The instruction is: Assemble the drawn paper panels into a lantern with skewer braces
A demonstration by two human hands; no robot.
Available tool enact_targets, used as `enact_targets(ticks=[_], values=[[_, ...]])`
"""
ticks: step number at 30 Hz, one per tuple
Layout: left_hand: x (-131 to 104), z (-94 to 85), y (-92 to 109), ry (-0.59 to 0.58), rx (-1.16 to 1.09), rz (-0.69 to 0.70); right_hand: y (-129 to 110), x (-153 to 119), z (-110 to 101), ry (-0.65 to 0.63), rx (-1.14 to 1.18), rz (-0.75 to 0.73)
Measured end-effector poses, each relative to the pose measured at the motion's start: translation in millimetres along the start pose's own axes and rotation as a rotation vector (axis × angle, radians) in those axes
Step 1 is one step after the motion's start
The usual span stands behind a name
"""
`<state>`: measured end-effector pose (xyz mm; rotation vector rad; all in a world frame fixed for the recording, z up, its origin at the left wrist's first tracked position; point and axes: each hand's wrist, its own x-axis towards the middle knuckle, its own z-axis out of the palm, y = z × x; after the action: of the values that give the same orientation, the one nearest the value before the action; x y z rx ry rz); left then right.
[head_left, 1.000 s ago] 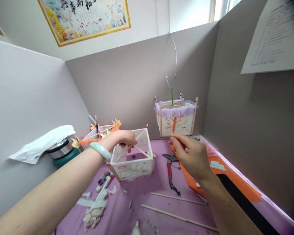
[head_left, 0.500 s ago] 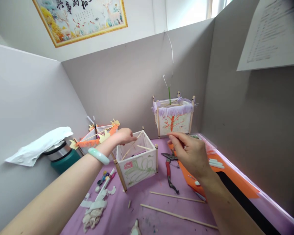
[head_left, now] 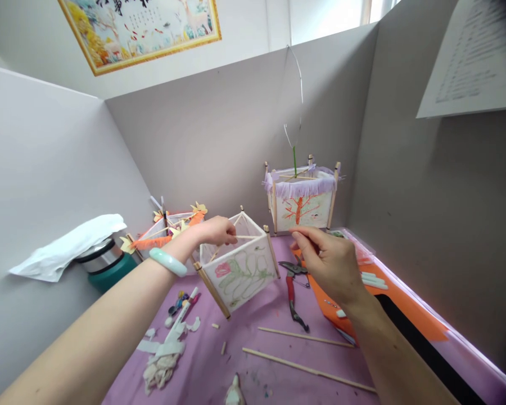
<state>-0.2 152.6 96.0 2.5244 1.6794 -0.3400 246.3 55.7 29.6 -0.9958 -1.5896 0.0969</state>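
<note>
A box-shaped paper lantern point(head_left: 244, 271) with wooden corner posts stands tilted on the purple cloth. A pink flower and green leaves are drawn on its front. My left hand point(head_left: 220, 230) is closed at its open top, gripping a thin cross stick. To the right my right hand point(head_left: 326, 260) hovers in a pinch. Whether anything is between its fingertips is too small to tell. Red-handled pruning shears point(head_left: 292, 298) lie below and left of that hand. Behind it stands a second lantern point(head_left: 307, 209) with a purple fringe, a drawn tree and a wire hook.
An orange-fringed lantern point(head_left: 152, 242) and a teal flask point(head_left: 112, 273) are at the left. Two thin sticks point(head_left: 307, 369) lie in front. White cloth strips point(head_left: 164, 360) rest front left, orange sheets point(head_left: 413, 315) at right. Grey partitions point(head_left: 219, 146) surround the table.
The lantern in my left hand has tipped, its right side rising. A small wooden piece now shows on the cloth below it. My right hand has hardly moved.
</note>
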Motion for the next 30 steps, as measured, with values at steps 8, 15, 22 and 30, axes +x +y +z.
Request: enact_targets(ticks=[8, 15, 22, 30], values=[[11, 13.6, 27, 0.000, 0.122, -0.036, -1, 0, -1, -0.003, -0.026, -0.024], [13, 10.1, 30, -0.004, 0.199, -0.080, -1, 1, -3, 0.006, -0.033, -0.022], [10, 17.4, 19, 0.065, 0.186, -0.069, -2, 1, -4, 0.000, -0.035, -0.020], [8, 30.3, 18, 0.130, 0.209, -0.089, -2, 0, -3, -0.001, -0.035, -0.036]])
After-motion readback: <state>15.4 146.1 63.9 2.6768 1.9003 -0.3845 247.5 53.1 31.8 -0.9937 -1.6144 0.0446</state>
